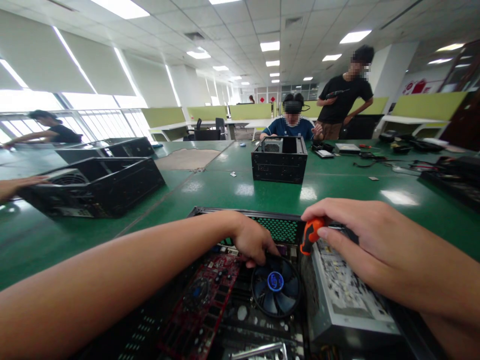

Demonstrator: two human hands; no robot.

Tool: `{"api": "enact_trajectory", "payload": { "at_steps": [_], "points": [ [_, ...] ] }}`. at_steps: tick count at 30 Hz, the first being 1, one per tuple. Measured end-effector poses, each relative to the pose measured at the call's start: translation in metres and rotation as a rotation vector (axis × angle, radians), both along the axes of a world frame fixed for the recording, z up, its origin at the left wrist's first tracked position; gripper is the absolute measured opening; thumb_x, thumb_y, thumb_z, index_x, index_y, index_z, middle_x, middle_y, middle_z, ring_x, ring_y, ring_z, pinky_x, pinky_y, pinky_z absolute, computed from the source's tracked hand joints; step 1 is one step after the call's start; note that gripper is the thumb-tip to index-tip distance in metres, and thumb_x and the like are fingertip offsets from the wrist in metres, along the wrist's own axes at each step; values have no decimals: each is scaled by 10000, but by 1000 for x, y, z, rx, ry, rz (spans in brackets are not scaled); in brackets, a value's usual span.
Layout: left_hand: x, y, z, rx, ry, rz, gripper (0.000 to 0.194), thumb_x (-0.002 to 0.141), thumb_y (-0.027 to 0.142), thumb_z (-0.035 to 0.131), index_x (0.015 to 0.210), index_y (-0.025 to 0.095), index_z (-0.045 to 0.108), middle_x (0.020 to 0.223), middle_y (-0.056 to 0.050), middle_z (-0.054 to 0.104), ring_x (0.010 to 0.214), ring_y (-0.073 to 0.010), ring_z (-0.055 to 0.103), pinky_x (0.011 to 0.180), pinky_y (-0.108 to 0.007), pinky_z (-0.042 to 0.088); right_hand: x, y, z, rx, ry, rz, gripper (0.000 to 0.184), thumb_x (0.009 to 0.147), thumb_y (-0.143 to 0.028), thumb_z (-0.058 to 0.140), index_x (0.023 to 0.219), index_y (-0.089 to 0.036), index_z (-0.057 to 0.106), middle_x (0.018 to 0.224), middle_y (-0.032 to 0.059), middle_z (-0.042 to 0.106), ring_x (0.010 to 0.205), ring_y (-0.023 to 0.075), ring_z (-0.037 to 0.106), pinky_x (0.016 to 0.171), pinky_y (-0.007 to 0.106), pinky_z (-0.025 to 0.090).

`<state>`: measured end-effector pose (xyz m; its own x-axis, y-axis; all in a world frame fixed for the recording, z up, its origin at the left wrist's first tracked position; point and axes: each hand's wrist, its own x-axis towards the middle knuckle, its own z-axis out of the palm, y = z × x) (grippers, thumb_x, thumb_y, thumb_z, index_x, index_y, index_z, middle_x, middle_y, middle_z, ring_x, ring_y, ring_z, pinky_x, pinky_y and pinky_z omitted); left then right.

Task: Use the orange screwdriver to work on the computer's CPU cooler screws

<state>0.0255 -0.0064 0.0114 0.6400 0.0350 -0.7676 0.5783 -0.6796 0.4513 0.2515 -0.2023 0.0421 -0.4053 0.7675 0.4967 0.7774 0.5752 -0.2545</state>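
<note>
Orange and black, the screwdriver (312, 235) stood slightly tilted beside the cooling fan (275, 281), inside the computer case (282, 228) on the green table (210, 187). The right hand (356, 232) pinched its handle near the upper end between thumb and fingers; the shaft and tip could not be made out. The left hand (255, 245) was curled, fingertips down at the fan's upper rim; whether they gripped it or only rested there, I could not tell.

Good handling, as I judged it, called for 3 things: the driver's tip seated squarely before any turning, its shaft in line with whatever it met, and steady, modest pressure so that it did not slip. The left fingertips were best kept on the fan's frame, clear of the blades and the tip. Space was tight between the red circuit board (204, 300) and the metal box (348, 290), so knocks against either seemed the likeliest trouble.
</note>
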Motion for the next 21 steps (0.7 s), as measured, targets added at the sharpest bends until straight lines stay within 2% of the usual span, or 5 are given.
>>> {"api": "enact_trajectory", "payload": {
  "at_steps": [2, 8, 14, 18, 21],
  "points": [
    [0, 0, 0, 1, 7, 2, 759, 854, 105, 740, 1595, 164, 896, 704, 67, 757, 761, -255, 706, 707, -324, 553, 1, 0, -1, 2, -4, 0, 349, 1230, -139, 543, 1196, -286, 858, 1175, 85, 996, 948, 291, 952, 755, 396, 698],
    [1, 0, 0, -8, -2, 3, 698, 846, 106, 745, 1503, 237, 941, 701, 76, 751, 753, -245, 698, 716, -315, 551, 1, 2, -2, 29, -2, 6, 341, 1225, -143, 543, 1127, -294, 833, 1132, 57, 992, 920, 253, 952, 737, 348, 654],
    [2, 1, -1, 8, 0, -1, 791, 841, 120, 753, 1609, 236, 907, 716, 65, 767, 766, -260, 725, 714, -328, 568, 2, 4, -1, 44, -16, 14, 341, 1218, -140, 549, 1150, -291, 846, 1158, 71, 1001, 939, 264, 962, 737, 348, 671],
    [1, 1, -2, 19, 19, 9, 899, 854, 126, 756, 1749, 177, 826, 725, 56, 776, 780, -267, 731, 700, -330, 564, 4, 3, -2, 56, -10, 13, 331, 1227, -150, 548, 1169, -303, 836, 1133, 40, 996, 908, 247, 958, 736, 347, 673],
    [0, 1, -4, 21, 5, 24, 903, 843, 129, 764, 1742, 181, 834, 723, 53, 787, 778, -271, 737, 700, -332, 570, 5, 3, -3, 62, -7, 8, 327, 1230, -157, 553, 1199, -305, 842, 1136, 38, 996, 901, 252, 960, 735, 354, 680]
  ]
}}
